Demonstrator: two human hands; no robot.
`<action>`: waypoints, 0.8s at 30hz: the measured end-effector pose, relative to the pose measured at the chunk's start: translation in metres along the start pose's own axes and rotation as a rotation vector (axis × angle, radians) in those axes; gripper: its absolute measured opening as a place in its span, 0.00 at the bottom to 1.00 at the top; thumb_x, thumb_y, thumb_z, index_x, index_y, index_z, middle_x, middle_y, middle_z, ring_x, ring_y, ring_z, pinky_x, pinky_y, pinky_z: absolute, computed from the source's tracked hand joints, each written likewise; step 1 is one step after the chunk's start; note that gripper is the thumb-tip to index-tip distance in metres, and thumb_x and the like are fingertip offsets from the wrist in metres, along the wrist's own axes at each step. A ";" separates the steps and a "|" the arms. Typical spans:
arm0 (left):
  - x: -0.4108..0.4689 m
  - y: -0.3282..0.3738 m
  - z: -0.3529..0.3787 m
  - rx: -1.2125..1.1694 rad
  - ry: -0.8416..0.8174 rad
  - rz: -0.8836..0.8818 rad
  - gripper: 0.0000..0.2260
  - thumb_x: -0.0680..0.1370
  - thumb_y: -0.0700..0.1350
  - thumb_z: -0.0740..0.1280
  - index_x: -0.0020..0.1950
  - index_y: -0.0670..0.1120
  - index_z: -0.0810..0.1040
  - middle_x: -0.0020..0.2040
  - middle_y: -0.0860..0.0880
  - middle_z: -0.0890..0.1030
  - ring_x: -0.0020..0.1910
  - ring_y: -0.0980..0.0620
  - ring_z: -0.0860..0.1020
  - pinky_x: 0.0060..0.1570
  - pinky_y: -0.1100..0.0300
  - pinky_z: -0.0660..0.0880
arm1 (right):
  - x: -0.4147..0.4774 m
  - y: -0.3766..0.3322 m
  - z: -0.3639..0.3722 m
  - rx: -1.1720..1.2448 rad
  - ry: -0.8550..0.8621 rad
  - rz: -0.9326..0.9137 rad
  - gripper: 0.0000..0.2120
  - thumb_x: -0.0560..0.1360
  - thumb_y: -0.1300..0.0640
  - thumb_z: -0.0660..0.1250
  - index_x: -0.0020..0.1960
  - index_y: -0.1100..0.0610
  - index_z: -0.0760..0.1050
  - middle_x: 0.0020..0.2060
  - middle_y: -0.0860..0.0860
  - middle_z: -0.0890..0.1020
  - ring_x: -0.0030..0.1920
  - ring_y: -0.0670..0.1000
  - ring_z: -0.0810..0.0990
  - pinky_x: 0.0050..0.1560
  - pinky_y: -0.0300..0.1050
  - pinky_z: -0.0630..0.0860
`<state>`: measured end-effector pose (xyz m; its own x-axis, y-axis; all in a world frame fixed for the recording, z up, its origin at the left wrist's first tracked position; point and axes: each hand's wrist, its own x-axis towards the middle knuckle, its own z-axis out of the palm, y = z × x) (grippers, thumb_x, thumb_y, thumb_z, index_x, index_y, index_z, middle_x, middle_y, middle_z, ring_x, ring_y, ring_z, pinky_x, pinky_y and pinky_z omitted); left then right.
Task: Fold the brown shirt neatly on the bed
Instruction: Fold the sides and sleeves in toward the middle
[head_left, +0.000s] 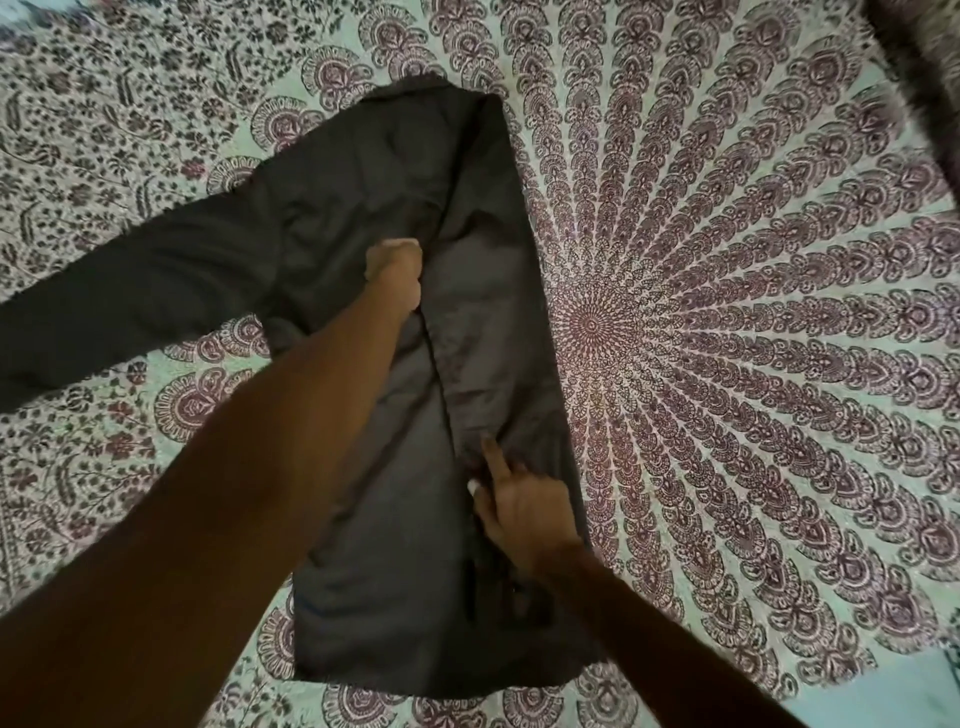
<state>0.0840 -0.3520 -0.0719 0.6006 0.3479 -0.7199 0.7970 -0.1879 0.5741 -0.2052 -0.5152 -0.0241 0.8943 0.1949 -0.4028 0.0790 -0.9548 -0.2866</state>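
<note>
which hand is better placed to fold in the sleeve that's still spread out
Left, probably. The unfolded sleeve lies out to the left, and the left hand is on the shirt nearest it. The right hand is pressing the already folded right panel near the hem, so it can stay as anchor.

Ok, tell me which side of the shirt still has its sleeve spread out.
The left sleeve: it lies stretched flat across the bedsheet toward the picture's left edge. The shirt's right side is already folded in over the body, leaving a straight edge.

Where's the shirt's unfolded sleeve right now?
In the head view, the sleeve stretches out to the left edge over the patterned bedsheet, left of the left hand gripping the shirt.
</note>
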 end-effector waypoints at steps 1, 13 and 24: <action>-0.005 0.001 -0.001 0.028 0.011 0.025 0.18 0.79 0.45 0.61 0.68 0.42 0.74 0.67 0.43 0.76 0.65 0.44 0.75 0.60 0.59 0.73 | 0.016 0.007 -0.009 -0.026 0.045 0.029 0.23 0.80 0.44 0.53 0.72 0.52 0.65 0.47 0.55 0.83 0.40 0.58 0.83 0.37 0.47 0.75; -0.015 0.001 0.020 0.873 0.367 0.472 0.14 0.80 0.52 0.62 0.60 0.46 0.78 0.64 0.41 0.72 0.64 0.39 0.69 0.62 0.44 0.67 | 0.245 0.050 -0.089 0.189 0.363 0.201 0.14 0.81 0.54 0.55 0.63 0.58 0.71 0.55 0.56 0.78 0.52 0.58 0.80 0.48 0.50 0.77; 0.006 -0.010 -0.004 0.608 0.259 0.385 0.10 0.77 0.55 0.66 0.49 0.51 0.81 0.55 0.46 0.81 0.62 0.41 0.71 0.61 0.47 0.66 | 0.358 0.035 -0.134 0.402 0.333 0.420 0.16 0.78 0.48 0.62 0.60 0.58 0.74 0.55 0.57 0.80 0.56 0.60 0.80 0.50 0.51 0.75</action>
<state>0.0794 -0.3441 -0.0800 0.8685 0.3455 -0.3553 0.4748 -0.7857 0.3966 0.1764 -0.5086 -0.0621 0.9064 -0.3169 -0.2793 -0.4185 -0.7638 -0.4914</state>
